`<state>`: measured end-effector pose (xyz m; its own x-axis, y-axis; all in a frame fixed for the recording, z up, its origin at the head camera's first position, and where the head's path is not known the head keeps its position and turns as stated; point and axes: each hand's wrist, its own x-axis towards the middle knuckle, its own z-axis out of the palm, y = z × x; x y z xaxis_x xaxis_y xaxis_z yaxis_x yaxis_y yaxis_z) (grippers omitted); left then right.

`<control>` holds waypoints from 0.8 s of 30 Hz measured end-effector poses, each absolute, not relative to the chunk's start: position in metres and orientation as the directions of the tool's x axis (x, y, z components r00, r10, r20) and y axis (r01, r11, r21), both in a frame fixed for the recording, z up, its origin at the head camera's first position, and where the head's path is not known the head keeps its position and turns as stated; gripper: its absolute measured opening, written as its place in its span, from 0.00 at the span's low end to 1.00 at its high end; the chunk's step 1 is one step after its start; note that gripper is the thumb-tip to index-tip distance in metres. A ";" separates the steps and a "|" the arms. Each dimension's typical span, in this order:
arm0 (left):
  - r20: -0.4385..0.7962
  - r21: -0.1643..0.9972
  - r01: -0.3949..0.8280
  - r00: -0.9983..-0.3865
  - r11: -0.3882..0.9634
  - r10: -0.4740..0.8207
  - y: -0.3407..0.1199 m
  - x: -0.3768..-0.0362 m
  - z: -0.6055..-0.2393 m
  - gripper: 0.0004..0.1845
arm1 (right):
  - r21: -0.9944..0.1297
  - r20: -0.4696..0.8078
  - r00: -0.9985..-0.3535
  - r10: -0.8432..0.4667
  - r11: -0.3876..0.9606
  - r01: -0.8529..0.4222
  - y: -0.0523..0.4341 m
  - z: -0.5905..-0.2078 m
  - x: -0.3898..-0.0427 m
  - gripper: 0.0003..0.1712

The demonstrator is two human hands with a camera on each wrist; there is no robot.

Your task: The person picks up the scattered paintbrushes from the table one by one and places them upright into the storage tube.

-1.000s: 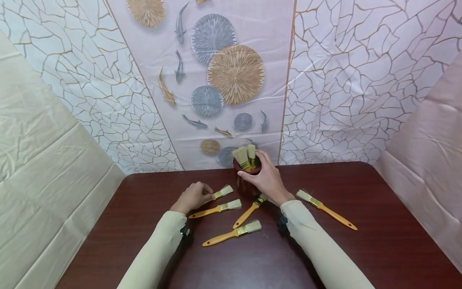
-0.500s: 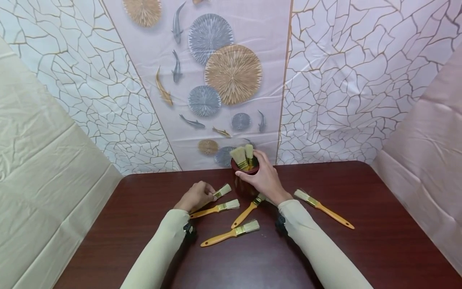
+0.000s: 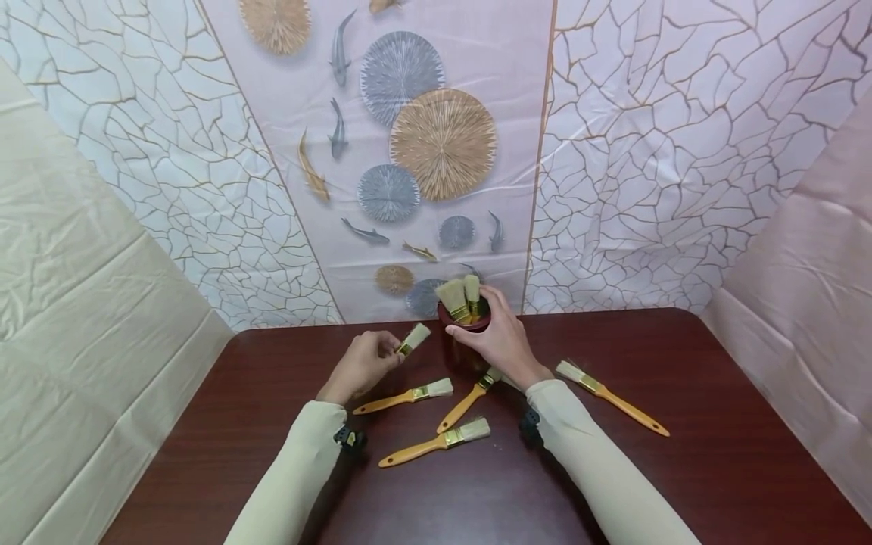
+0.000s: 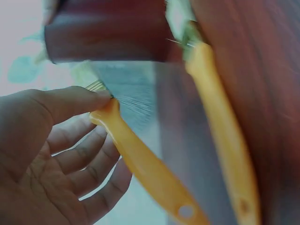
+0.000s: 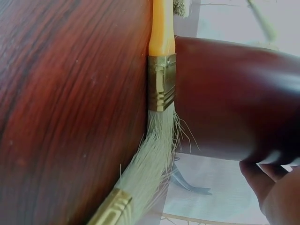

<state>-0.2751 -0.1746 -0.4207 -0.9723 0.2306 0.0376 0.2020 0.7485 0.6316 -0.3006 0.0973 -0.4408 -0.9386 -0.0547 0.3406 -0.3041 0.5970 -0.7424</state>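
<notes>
My left hand (image 3: 361,365) pinches a paintbrush (image 3: 415,337) near its metal ferrule, thumb against the fingers. Its pale bristles point up and right, and its orange handle (image 4: 150,161) hangs free in the left wrist view. My right hand (image 3: 502,342) grips the rim of a dark red cylindrical cup (image 3: 458,352) at the back of the table. Inside the cup, paintbrushes (image 3: 453,297) stand with bristles up. In the right wrist view, a brush (image 5: 161,84) lies against the cup's base, its bristles meeting those of another brush (image 5: 112,208).
On the dark wooden table (image 3: 272,439) lie more paintbrushes: one left of centre (image 3: 409,395), one at the front (image 3: 436,441), one angled by the cup (image 3: 466,405) and one at the right (image 3: 613,397). A patterned cloth (image 3: 422,250) hangs behind the table.
My left hand has lifted the paintbrush off the table, tilting its bristles higher. The right hand stays on the cup.
</notes>
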 end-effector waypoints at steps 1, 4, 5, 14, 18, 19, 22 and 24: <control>0.053 0.643 0.205 -0.973 0.738 0.224 -0.173 -0.273 -0.416 0.05 | -0.744 0.338 -0.939 -0.055 0.596 -0.303 0.098 -0.441 -0.300 0.63; 0.110 0.669 0.224 -0.973 0.708 0.204 -0.166 -0.267 -0.399 0.05 | -0.745 0.333 -0.941 -0.056 0.596 -0.299 0.098 -0.439 -0.299 0.63; 0.132 0.676 0.235 -0.971 0.698 0.200 -0.164 -0.265 -0.394 0.05 | -0.747 0.331 -0.942 -0.057 0.593 -0.299 0.098 -0.439 -0.299 0.63; 0.332 0.719 0.374 -0.925 0.585 0.183 -0.146 -0.251 -0.349 0.13 | -0.751 0.325 -0.944 -0.055 0.591 -0.293 0.097 -0.439 -0.298 0.59; 0.419 0.737 0.443 -0.892 0.510 0.169 -0.135 -0.246 -0.330 0.13 | -0.754 0.326 -0.944 -0.056 0.587 -0.295 0.097 -0.439 -0.298 0.59; 0.439 0.741 0.459 -0.883 0.490 0.165 -0.132 -0.245 -0.325 0.13 | -0.754 0.326 -0.944 -0.056 0.587 -0.295 0.097 -0.439 -0.298 0.60; 0.486 0.745 0.490 -0.864 0.453 0.135 -0.123 -0.243 -0.313 0.10 | -0.753 0.330 -0.942 -0.055 0.587 -0.298 0.098 -0.439 -0.299 0.61; 0.511 0.749 0.506 -0.852 0.428 0.113 -0.118 -0.244 -0.306 0.09 | -0.749 0.334 -0.941 -0.056 0.590 -0.301 0.098 -0.439 -0.299 0.63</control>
<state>-0.2441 -0.1178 -0.3061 -0.8519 0.1130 0.5113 0.5062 0.4278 0.7489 -0.2992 0.0977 -0.4392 -0.9409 -0.0563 0.3340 -0.3012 0.5901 -0.7491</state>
